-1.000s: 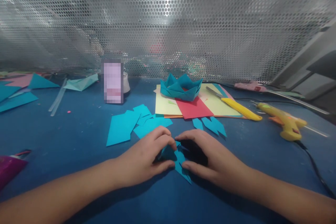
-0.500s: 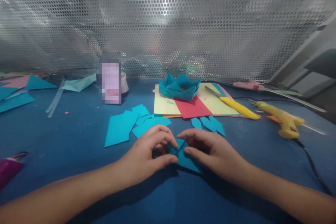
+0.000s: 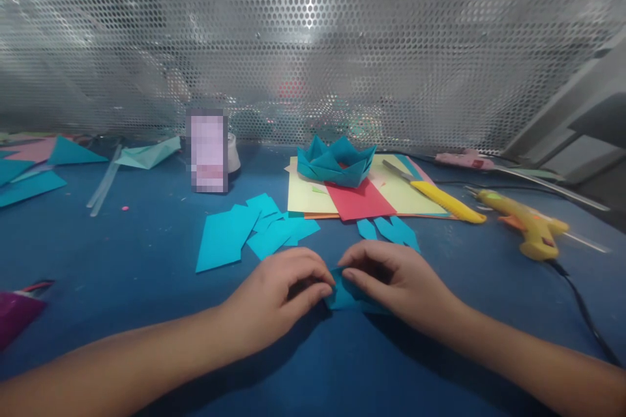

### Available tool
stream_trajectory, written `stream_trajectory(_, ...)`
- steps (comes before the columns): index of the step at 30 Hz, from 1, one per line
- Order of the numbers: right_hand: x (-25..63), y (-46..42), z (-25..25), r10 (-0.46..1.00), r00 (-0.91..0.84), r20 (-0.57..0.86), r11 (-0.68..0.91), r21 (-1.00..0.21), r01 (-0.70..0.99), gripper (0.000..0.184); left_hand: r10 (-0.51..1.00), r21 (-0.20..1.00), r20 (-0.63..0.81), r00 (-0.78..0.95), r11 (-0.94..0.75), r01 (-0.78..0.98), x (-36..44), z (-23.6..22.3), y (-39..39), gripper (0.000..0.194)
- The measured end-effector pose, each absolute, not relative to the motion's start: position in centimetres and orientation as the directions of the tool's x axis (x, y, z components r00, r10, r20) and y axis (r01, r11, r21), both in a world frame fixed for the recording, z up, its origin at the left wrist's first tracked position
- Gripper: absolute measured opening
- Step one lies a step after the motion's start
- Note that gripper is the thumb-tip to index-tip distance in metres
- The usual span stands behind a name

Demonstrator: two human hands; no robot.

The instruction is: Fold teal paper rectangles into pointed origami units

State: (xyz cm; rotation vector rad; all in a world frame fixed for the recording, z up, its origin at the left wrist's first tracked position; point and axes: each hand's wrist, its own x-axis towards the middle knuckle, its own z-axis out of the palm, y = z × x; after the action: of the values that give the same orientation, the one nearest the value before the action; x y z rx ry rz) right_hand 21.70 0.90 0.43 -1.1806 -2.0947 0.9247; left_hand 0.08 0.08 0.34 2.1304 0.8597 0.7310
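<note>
A small folded piece of blue paper is held just above the blue table between my two hands. My left hand pinches its left edge between thumb and fingers. On the other side, my right hand grips the paper's upper right part, hiding much of it. Flat blue paper pieces lie beyond my left hand, and several small cut blue strips lie beyond my right. Farther back, a folded blue paper ring with pointed tips rests on a stack of coloured sheets and a red paper.
At the right are a yellow utility knife, its blade out, and a yellow glue gun with a black cord. A blurred-out upright phone-like object stands left of centre. Clear glue sticks lie farther left. A perforated metal panel closes the back.
The folded paper has been turned and tilted, so its triangular flap no longer shows. My left fingers have closed in on its left edge, and my hands have dropped slightly.
</note>
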Motion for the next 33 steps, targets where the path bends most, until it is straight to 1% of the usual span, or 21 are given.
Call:
stream_trajectory(2,21.9,1.0,0.3,0.868,-0.463,0.177,0.43,-0.733,0.526,0.009,0.714,0.681,0.278,0.643,-0.619,0.392,0.0,0.5,0.0,0.016)
stream_trajectory(5,22.3,1.2,0.1,0.826,-0.503,0.255,0.53,-0.653,0.541,0.007,0.671,0.538,0.324,0.666,-0.71,0.453,0.0,0.4,-0.2,0.019)
stream_trajectory(8,22.4,1.4,-0.1,0.786,-0.552,0.28,0.59,-0.608,0.531,0.007,0.584,0.42,0.392,0.711,-0.801,0.427,0.0,0.1,-0.2,0.02)
stream_trajectory(11,22.4,1.7,-0.2,0.778,-0.562,0.281,0.601,-0.594,0.534,0.006,0.51,0.352,0.386,0.769,-0.852,0.388,0.1,0.1,0.0,0.021)
stream_trajectory(14,22.2,1.9,-0.4,0.778,-0.561,0.283,0.602,-0.588,0.54,0.007,0.508,0.336,0.364,0.781,-0.853,0.399,0.1,0.0,0.3,0.023)
stream_trajectory(20,22.1,2.1,-0.6,0.778,-0.568,0.269,0.602,-0.577,0.552,0.005,0.521,0.34,0.383,0.763,-0.847,0.408,0.1,-0.3,0.5,0.023)
stream_trajectory(24,22.1,2.3,-0.9,0.753,-0.583,0.304,0.639,-0.549,0.539,0.006,0.558,0.347,0.365,0.745,-0.824,0.448,0.1,-0.3,0.4,0.022)
stream_trajectory(28,22.2,2.4,-1.3,0.677,-0.625,0.389,0.73,-0.458,0.506,0.011,0.565,0.356,0.348,0.748,-0.818,0.452,0.0,-0.4,0.3,0.022)
stream_trajectory(33,22.5,2.4,-1.6,0.559,-0.695,0.452,0.829,-0.296,0.475,0.027,0.56,0.347,0.367,0.743,-0.823,0.449,-0.1,-0.6,0.3,0.022)
